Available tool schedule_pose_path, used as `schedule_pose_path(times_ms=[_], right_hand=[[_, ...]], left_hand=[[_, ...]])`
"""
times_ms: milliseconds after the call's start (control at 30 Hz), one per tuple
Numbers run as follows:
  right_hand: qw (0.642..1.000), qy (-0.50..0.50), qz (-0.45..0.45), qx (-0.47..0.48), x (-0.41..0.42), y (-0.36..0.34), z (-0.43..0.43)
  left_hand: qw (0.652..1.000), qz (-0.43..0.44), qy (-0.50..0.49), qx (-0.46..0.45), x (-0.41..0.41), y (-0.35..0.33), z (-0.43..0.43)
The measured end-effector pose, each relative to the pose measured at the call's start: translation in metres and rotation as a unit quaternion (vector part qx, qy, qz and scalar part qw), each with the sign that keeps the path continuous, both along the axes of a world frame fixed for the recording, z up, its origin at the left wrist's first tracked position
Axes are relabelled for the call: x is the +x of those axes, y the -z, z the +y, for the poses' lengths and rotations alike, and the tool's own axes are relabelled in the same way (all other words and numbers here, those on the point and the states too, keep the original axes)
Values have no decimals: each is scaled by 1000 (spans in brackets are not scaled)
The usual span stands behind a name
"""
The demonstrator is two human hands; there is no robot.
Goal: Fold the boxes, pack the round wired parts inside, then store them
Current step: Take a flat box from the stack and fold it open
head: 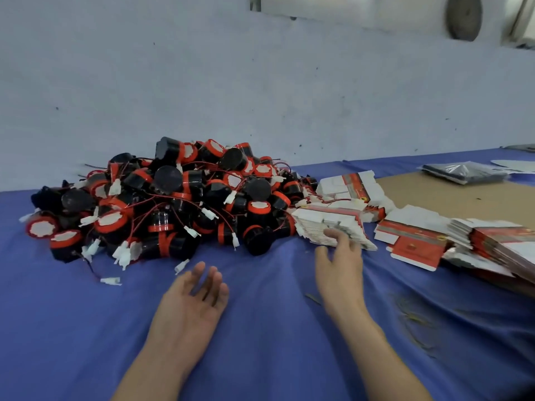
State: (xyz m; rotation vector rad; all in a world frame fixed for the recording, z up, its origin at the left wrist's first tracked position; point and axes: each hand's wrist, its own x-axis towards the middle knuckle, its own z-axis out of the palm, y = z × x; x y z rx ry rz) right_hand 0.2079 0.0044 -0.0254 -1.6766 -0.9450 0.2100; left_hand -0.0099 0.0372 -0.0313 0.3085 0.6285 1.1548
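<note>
On the table, pretty much everything sits on a wrinkly blue cloth [260,328] that runs right up to a pale, scuffed wall [260,96]. A big heap of round wired parts [162,198] is piled at the back left against that wall: black drums with red bands, thin red wires and white plugs sticking out all over.

Just right of the heap is a fanned stack of flat boxes [330,224], white and red and not folded yet. More flat stacks [411,241] spread off toward the right edge.

The right hand [338,267] reaches over with its fingers spread and fairly straight, tips touching the near edge of that fanned stack. It's a bit blurry but it doesn't look wrapped around anything. The left hand [188,302] hangs relaxed over the cloth, fingers loose, holding nothing.

Further back on the right, a brown cardboard sheet [451,198] lies on the cloth with a plastic bag [463,172] of something dark at its far edge. Up on the wall there's a grey disc [464,17].
</note>
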Motion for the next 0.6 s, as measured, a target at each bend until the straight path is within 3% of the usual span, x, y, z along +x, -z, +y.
schedule_pose_path(times_ms=[133, 267, 400, 500, 600], right_hand=[[1000, 19, -21, -12, 19, 5, -2], [998, -36, 52, -29, 23, 11, -8], [988, 55, 130, 57, 43, 3, -13], [962, 183, 170, 114, 60, -3, -20], [881, 305, 311, 185, 83, -17, -24]], left_hand=[[1000, 3, -4, 10, 2, 1, 0], [1000, 3, -10, 13, 1, 3, 1], [1000, -15, -2, 11, -2, 9, 5], [1000, -26, 1, 9, -2, 10, 9], [999, -26, 17, 29, 0, 7, 8]])
